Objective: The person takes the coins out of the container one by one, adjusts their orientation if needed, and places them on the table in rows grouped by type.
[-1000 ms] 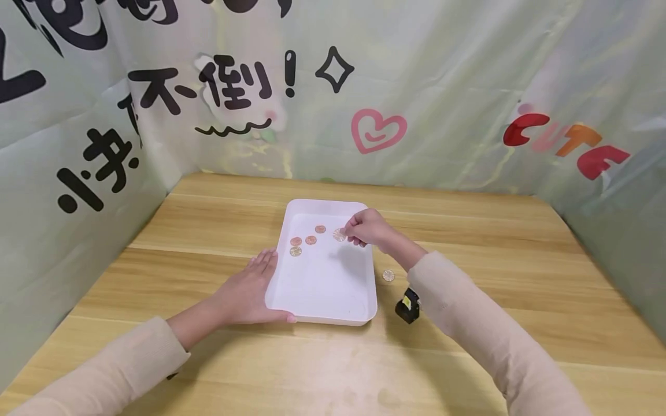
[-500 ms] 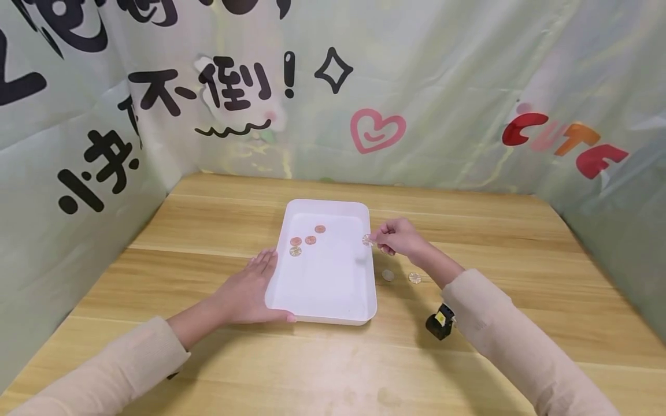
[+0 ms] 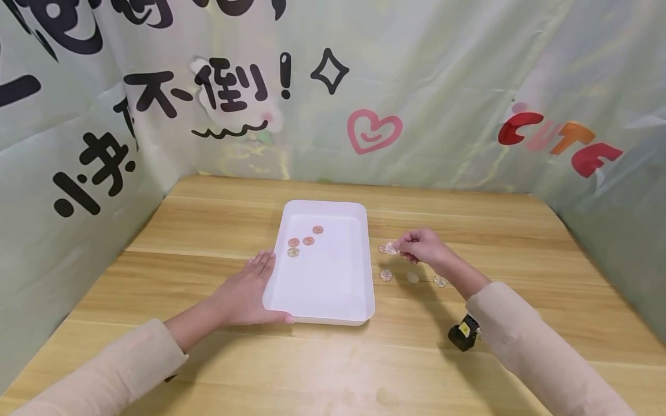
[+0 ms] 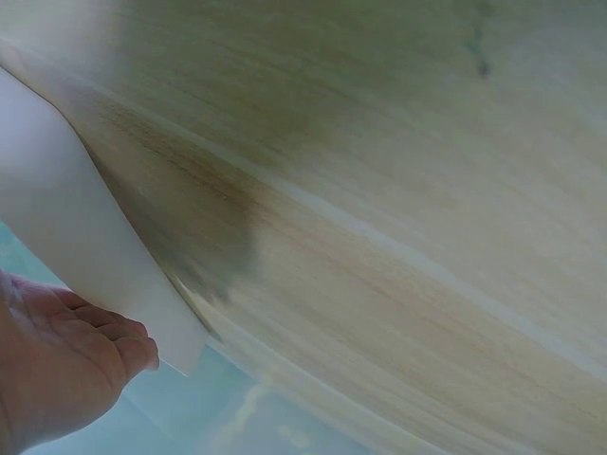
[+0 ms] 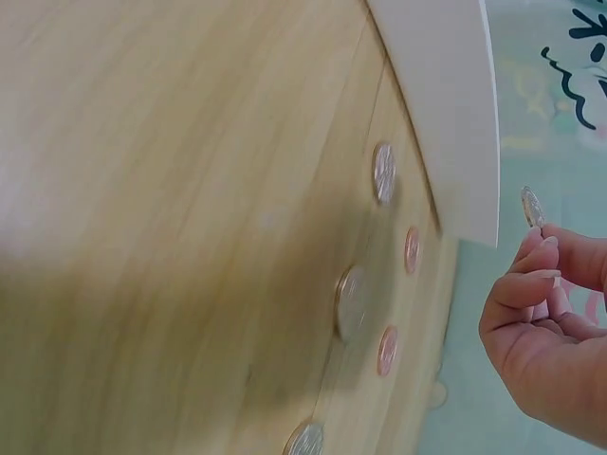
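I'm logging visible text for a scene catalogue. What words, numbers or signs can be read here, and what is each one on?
"不倒!" in black, with a diamond sign beside it: pale green printed backdrop sheet.
"CUTE" in red and orange letters, partly faded: right part of the same sheet.
Pink heart sign: middle of the sheet.
More black characters at left: cut off or creased, not readable.
Small round coins in the white rectangular plastic tray: markings too small.

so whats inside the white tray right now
Four coins lie clustered in the far left part of the white tray; the rest of its floor shows bare. The left hand rests against its near left edge and covers a little of the rim.
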The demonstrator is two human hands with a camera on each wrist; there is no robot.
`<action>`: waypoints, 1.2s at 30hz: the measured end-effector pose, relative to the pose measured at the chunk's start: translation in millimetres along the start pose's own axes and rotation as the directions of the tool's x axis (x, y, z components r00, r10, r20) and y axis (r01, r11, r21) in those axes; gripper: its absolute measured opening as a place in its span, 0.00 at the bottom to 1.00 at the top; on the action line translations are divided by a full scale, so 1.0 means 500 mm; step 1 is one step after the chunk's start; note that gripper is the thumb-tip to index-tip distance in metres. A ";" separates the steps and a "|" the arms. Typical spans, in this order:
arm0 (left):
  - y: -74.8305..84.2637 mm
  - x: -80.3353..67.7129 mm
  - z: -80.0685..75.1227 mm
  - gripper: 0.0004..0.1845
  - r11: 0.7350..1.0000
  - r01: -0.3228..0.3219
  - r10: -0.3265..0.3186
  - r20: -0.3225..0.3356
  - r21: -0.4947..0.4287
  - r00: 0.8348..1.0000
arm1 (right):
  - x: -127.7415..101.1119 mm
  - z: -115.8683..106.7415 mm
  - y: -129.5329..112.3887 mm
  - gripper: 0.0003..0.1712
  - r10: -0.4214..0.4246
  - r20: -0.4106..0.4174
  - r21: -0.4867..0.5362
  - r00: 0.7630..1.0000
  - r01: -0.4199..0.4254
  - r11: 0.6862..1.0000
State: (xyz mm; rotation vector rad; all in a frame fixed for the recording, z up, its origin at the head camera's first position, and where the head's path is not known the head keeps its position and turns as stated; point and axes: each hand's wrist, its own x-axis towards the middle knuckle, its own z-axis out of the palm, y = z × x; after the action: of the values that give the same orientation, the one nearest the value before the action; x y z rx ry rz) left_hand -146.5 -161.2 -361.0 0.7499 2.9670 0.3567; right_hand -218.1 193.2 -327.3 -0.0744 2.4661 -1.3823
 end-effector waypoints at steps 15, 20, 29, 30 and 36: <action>-0.001 0.000 0.001 0.66 1.000 -0.012 0.012 -0.018 0.011 1.000 | -0.037 -0.049 0.051 0.10 0.018 -0.026 -0.041 0.999 -0.019 0.999; 0.000 -0.001 -0.001 0.66 1.000 -0.004 0.003 -0.005 0.000 1.000 | -0.050 -0.069 0.073 0.12 0.026 -0.038 -0.064 0.999 -0.028 0.998; -0.004 -0.002 0.003 0.66 1.000 -0.013 0.012 -0.021 -0.010 1.000 | -0.083 -0.107 0.119 0.13 0.052 -0.055 -0.053 0.997 -0.055 0.997; -0.003 -0.002 0.002 0.66 1.000 -0.013 0.012 -0.021 -0.009 1.000 | -0.086 -0.111 0.125 0.13 0.059 -0.053 -0.049 0.997 -0.061 0.997; -0.002 -0.002 0.001 0.66 1.000 -0.007 0.007 -0.010 -0.010 1.000 | -0.101 -0.131 0.168 0.14 0.097 -0.057 -0.056 0.994 -0.101 0.993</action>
State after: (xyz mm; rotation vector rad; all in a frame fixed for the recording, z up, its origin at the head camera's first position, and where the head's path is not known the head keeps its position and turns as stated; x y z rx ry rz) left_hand -145.8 -162.5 -361.9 0.7599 2.9706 0.3761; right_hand -180.6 301.8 -353.6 0.0724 2.5183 -1.2868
